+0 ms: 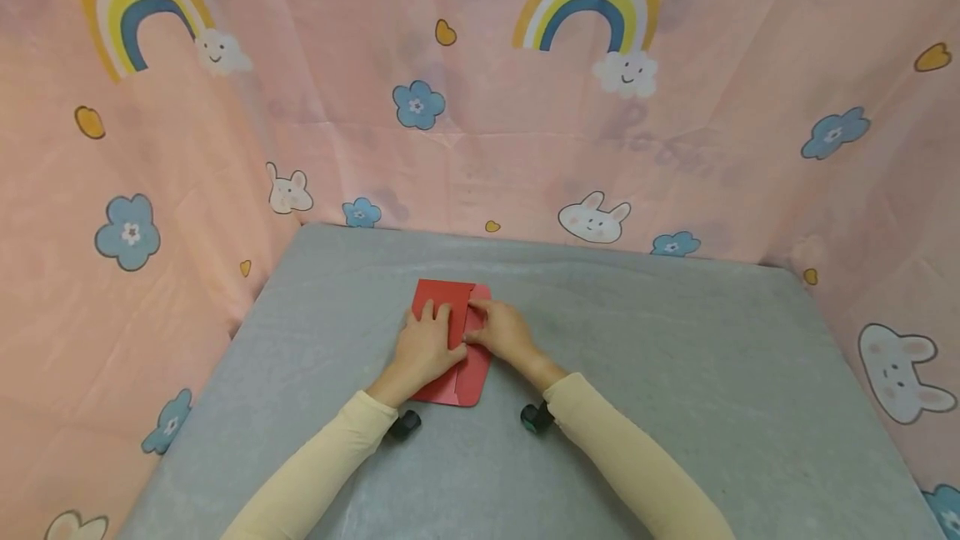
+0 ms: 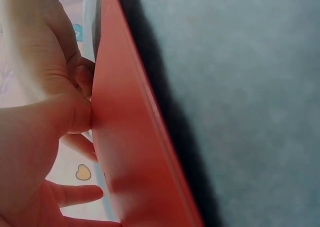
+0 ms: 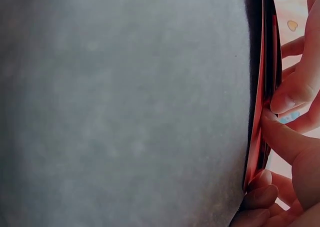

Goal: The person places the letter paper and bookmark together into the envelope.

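A red paper envelope (image 1: 441,293) lies on the grey table, its paler flap (image 1: 472,377) along the right side. Across the envelope's front rests my left hand (image 1: 427,348), fingers spread and fairly straight, thumb near the flap's crease. My right hand (image 1: 508,332) is bent over the flap side, thumb and fingertips at the crease close to the left thumb. From the right wrist, the right thumb (image 3: 282,134) presses at the layered edge of the envelope (image 3: 256,142), with curled fingers lower on that edge. The left wrist view shows the envelope's smooth face (image 2: 132,132) and edge.
The grey table (image 1: 660,407) stretches out on both sides of the envelope. A pink patterned curtain (image 1: 487,165) with rainbows, rabbits and flowers closes off the back and sides. Small dark devices (image 1: 405,425) sit at both wrists, below cream sleeves (image 1: 322,465).
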`<state>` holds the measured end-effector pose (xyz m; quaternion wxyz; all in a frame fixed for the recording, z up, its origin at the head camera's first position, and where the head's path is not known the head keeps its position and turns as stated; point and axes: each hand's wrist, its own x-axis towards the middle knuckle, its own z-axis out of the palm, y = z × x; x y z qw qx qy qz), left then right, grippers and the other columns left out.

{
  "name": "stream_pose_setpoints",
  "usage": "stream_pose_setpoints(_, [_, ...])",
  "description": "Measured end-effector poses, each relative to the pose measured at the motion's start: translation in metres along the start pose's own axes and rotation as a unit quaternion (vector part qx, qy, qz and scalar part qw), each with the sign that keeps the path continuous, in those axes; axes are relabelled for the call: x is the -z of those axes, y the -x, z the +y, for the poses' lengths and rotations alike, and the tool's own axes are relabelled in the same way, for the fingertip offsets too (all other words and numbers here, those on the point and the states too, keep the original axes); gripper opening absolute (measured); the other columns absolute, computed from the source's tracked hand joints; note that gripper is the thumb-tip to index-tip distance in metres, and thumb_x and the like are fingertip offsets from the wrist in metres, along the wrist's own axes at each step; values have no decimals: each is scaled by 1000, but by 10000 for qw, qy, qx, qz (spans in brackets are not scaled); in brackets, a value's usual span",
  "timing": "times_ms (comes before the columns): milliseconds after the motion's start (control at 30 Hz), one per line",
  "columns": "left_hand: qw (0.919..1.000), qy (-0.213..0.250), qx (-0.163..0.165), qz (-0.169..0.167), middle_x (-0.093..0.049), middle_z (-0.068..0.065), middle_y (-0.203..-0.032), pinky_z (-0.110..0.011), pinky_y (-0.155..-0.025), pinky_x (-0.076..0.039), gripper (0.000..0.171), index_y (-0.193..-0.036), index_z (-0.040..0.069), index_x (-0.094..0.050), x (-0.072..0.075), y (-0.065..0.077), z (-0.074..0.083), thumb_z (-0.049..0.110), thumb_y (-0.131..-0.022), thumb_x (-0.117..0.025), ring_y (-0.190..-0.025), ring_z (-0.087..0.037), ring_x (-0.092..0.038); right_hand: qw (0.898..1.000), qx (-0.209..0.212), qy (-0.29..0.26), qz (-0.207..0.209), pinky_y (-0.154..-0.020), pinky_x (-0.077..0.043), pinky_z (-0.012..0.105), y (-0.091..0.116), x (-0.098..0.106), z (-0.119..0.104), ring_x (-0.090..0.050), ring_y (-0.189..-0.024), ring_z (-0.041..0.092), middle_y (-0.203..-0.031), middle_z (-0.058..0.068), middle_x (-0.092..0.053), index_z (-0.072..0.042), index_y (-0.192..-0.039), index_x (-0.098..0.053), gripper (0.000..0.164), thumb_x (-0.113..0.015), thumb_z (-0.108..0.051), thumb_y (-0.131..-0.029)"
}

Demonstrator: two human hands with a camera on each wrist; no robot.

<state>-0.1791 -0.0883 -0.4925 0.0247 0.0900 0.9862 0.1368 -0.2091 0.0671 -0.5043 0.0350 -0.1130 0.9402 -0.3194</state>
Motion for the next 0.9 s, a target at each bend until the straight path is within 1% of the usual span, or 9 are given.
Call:
stream_pose_setpoints(133, [10000,-28,30,-22,-45,-26,-148,-53,-88,-57,73,-142,3,-46,0,0,0,39,-84,-71,-130,-57,-44,10000,1,17,-50,-93,-54,42,1,0,1,-66,-103,24,-127,11,-69,-8,-136,-60,64,-82,-26,-80])
stream_pose_setpoints(200, [10000,-47,29,-5,-46,-26,-148,-53,-87,-58,73,-142,3,-47,0,0,0,39,-84,-71,-129,-56,-45,10000,32,5,-78,-89,-54,40,1,0,1,-64,-94,21,-118,11,-71,-8,-137,-59,64,-82,-27,-80])
stream_pose_setpoints(267, [10000,-63,37,3,-46,-26,-148,-53,-86,-58,72,-141,3,-47,0,-1,0,40,-84,-71,-128,-56,-45,9999,91,-101,-90,-79,-52,35,1,1,3,-59,-82,18,-102,10,-72,-7,-137,-58,64,-81,-26,-81])
stream_pose_setpoints(367, [10000,-75,63,11,-45,-26,-148,-53,-86,-58,72,-140,3,-47,-1,-2,0,41,-84,-71,-128,-55,-46,9989,213,-392,-109,-65,-44,27,2,4,7,-49,-66,14,-76,7,-62,-5,-137,-58,62,-80,-24,-82])
stream_pose_setpoints(467, [9999,-84,122,-6,-45,-25,-149,-53,-87,-57,71,-140,3,-47,-2,-3,0,43,-85,-69,-129,-55,-45,9971,324,-673,-137,-56,-37,22,4,7,13,-45,-59,11,-64,2,-51,-5,-137,-57,60,-78,-20,-84])
stream_pose_setpoints(567, [9998,-101,185,-21,-45,-23,-149,-52,-87,-57,67,-141,4,-48,-1,-3,-1,43,-89,-66,-129,-51,-46,9961,352,-794,-160,-56,-36,20,8,10,19,-44,-58,10,-64,0,-49,-5,-138,-57,57,-76,-16,-86])
stream_pose_setpoints(667, [9997,-44,239,-66,-47,-20,-148,-51,-86,-57,62,-141,5,-49,2,-2,-1,40,-92,-64,-125,-46,-48,9950,475,-872,-118,-56,-36,19,13,16,27,-44,-58,9,-64,0,-51,-3,-137,-57,55,-75,-14,-86])
stream_pose_setpoints(800, [9996,23,247,-119,-49,-18,-146,-50,-82,-57,60,-140,7,-50,7,-2,-1,37,-91,-65,-117,-40,-52,9938,651,-901,-4,-55,-36,19,20,28,38,-43,-57,7,-64,1,-53,-1,-135,-58,53,-75,-12,-86])
stream_pose_setpoints(900, [9998,24,206,-65,-51,-17,-143,-48,-79,-57,59,-138,7,-52,8,-3,-2,37,-90,-67,-111,-38,-54,9940,668,-866,90,-54,-36,20,23,36,43,-42,-55,6,-64,0,-53,-1,-135,-59,53,-75,-12,-86])
